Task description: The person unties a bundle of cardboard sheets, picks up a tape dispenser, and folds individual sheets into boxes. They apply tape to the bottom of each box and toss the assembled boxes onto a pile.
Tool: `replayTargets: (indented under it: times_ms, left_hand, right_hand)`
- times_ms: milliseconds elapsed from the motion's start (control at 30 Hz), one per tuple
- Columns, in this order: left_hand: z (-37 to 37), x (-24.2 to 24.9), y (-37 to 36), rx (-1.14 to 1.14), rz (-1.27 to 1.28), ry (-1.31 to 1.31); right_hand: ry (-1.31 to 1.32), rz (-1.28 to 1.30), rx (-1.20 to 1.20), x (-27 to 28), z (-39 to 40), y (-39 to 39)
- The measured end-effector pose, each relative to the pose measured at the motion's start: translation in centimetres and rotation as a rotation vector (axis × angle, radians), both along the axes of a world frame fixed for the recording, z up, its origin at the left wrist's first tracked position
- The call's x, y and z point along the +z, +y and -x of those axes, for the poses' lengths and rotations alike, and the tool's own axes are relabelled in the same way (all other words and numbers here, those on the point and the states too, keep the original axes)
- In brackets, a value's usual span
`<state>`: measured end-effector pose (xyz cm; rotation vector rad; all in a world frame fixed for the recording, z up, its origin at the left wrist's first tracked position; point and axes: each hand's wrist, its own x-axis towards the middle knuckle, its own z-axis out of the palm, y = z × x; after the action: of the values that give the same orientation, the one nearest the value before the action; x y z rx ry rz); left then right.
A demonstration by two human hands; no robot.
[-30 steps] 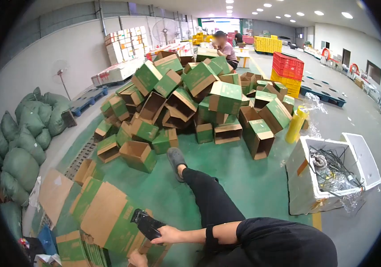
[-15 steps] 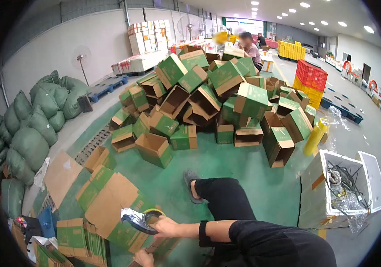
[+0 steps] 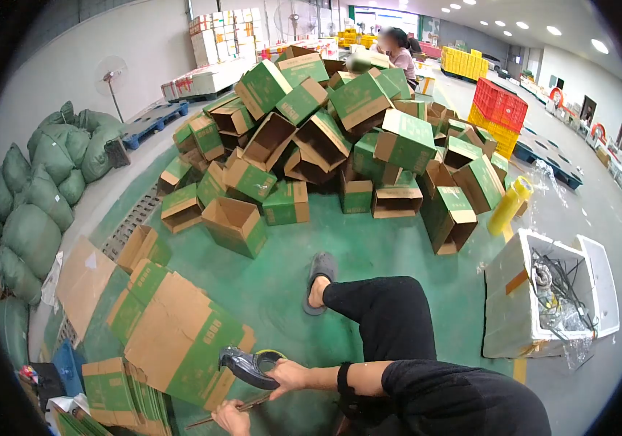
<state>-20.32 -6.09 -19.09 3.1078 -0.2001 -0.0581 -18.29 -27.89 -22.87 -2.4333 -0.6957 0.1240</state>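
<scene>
A tape dispenser [image 3: 250, 365] with a dark body and a yellow-rimmed roll is gripped in my right hand [image 3: 289, 378], low in the middle of the view. Just below and to its left, my left hand [image 3: 231, 418] is closed on a thin brown cardboard piece [image 3: 258, 400], seen nearly edge-on. My right fingers are close to the upper end of this edge; whether they touch it is unclear. A flattened green and brown carton [image 3: 173, 330] lies on the floor beyond my hands.
A large heap of open cartons [image 3: 311, 138] stands ahead. Folded cartons [image 3: 111, 392] are at lower left, green sacks [image 3: 38, 232] farther left. On the right are a white foam box [image 3: 507, 312] and a yellow roll [image 3: 509, 207]. A person [image 3: 400, 57] sits behind the heap.
The view has shifted, and my foot stands farther forward. The cardboard at my hands has turned from a wider face to a thin edge. The dispenser is still in my right hand.
</scene>
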Motion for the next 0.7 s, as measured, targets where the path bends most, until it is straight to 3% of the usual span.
replayTargets:
  times_ms: [100,167,200,267,333,467,533,567,600,667,700]
  left_hand:
    - [-0.3,1.6,0.9,-0.055,0.195,0.071]
    - [-0.4,2.6,2.3,-0.003,0.883,0.028]
    - [-0.2,3.6,2.7,0.055,0.882,-0.094]
    - [-0.9,2.8,4.8,0.080,0.573,-0.462]
    - [-1.1,1.5,5.8,0.330,0.447,-0.562]
    - [-2.2,-0.7,6.0,0.359,0.347,-0.530]
    - [-2.4,-0.1,4.9,0.644,0.309,-0.490]
    - [-2.6,-0.5,5.5,0.652,0.352,-0.389]
    - [-2.6,-1.3,6.3,0.646,0.352,-0.385]
    - [-2.7,-2.1,7.2,0.578,0.853,-0.270]
    - [-2.3,-1.7,7.0,0.565,0.864,-0.245]
  right_hand:
    - [0.316,-0.004,-0.064,1.1,-0.8,-0.1]
    - [0.347,-0.023,-0.108,1.9,-1.2,-0.5]
    - [0.369,-0.044,-0.162,2.0,-1.3,-0.5]
    - [0.322,-0.147,-0.196,0.5,-2.2,-0.4]
    - [0.391,-0.108,-0.166,0.3,-3.0,-0.6]
    - [0.433,-0.130,-0.157,0.4,-4.3,-0.7]
    - [0.249,-0.190,-0.221,0.9,-5.0,-0.9]
    - [0.309,-0.018,-0.223,3.1,-5.4,-0.8]
    - [0.312,-0.019,-0.229,2.8,-6.0,-0.7]
    - [0.055,0.188,0.027,1.8,-7.7,-0.2]
    - [0.040,0.124,0.094,1.3,-8.1,0.1]
